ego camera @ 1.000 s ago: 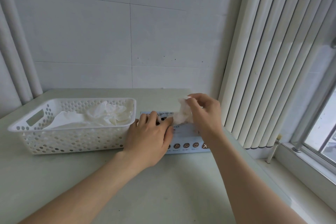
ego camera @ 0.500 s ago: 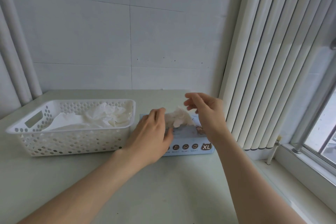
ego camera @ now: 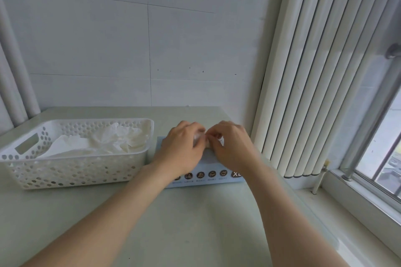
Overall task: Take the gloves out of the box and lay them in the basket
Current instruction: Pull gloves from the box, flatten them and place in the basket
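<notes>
- Fingers (ego camera: 200,140) of both hands meet over the top of the glove box, pinched together on a small tuft of thin white glove (ego camera: 198,136) that shows between them.
- Left hand (ego camera: 181,149) lies across the left half of the box (ego camera: 217,176), its fingertips curled onto the tuft; the right hand (ego camera: 232,145) comes in from the other side, fingertips bent down on the same bit of white film.
- How much of the glove is out of the slot cannot be told: the hands cover the opening, and only a scrap of white is visible.
- Pale blue, with a row of round icons along its near face, the box sits flat on the table (ego camera: 195,223), just to the right of the basket and close to the vertical blinds (ego camera: 314,71).
- White and perforated, the basket (ego camera: 71,171) stands on the table at the left and holds a loose heap of crumpled white gloves (ego camera: 112,143).
- Judged from this, the job is partway along, with the step in hand being the pull of one more glove out of the box.
- Next move calls for a clean upward draw, with one hand pressing the light box down so it does not lift or slide, then a short carry left over the basket rim.
- Film this thin may cling or drag a second glove out with it.
</notes>
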{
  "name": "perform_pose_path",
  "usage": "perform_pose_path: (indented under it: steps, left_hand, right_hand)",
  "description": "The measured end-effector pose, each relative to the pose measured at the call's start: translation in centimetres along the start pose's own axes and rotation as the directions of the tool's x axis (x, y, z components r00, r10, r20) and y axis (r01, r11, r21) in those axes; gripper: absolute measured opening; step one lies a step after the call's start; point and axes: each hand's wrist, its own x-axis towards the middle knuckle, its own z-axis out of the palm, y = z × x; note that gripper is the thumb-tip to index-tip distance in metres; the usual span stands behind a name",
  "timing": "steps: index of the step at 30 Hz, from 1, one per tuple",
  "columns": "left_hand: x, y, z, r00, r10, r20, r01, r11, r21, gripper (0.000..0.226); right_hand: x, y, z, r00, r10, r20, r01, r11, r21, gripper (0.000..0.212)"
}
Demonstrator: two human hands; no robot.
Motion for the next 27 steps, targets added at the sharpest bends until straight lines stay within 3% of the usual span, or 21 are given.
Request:
perform_pose_path:
  steps: [6,11,14,16,19,24,27]
  left_hand:
    - [-0.2,-0.6,0.6,0.996,-0.036,-0.085,0.038,0.999,0.022,0.014]
    - [-0.7,-0.5,0.7,0.99,-0.068,-0.127,0.075,0.996,0.05,0.009]
    - [-1.0,-0.4,0.5,0.984,-0.08,-0.157,0.079,0.997,-0.013,0.026]
    - [-0.9,-0.5,0.4,0.992,-0.066,-0.105,0.063,0.997,-0.034,0.044]
    - [-0.6,-0.7,0.4,0.996,-0.062,-0.059,0.062,0.998,-0.007,0.06]
    - [-0.7,-0.4,0.2,0.991,-0.097,-0.098,0.097,0.995,0.003,0.036]
    - [-0.6,0.0,0.6,0.988,-0.137,-0.065,0.137,0.991,0.004,0.039]
  right_hand:
    - [0.6,-0.4,1.4,0.997,0.013,-0.077,-0.006,0.996,0.088,0.015]
    - [0.7,0.0,1.1,0.964,0.248,-0.098,-0.231,0.96,0.159,0.031]
    - [0.3,0.0,0.7,0.951,0.31,0.015,-0.311,0.949,0.062,0.029]
    - [0.2,-0.1,0.6,0.952,0.302,0.048,-0.304,0.952,0.033,0.024]
    - [0.3,0.2,0.7,0.959,0.282,0.036,-0.284,0.954,0.094,0.018]
    - [0.4,0.5,0.4,0.933,0.359,-0.03,-0.331,0.887,0.321,0.015]
    - [0.3,0.6,0.1,0.916,0.399,-0.036,-0.341,0.823,0.454,0.015]
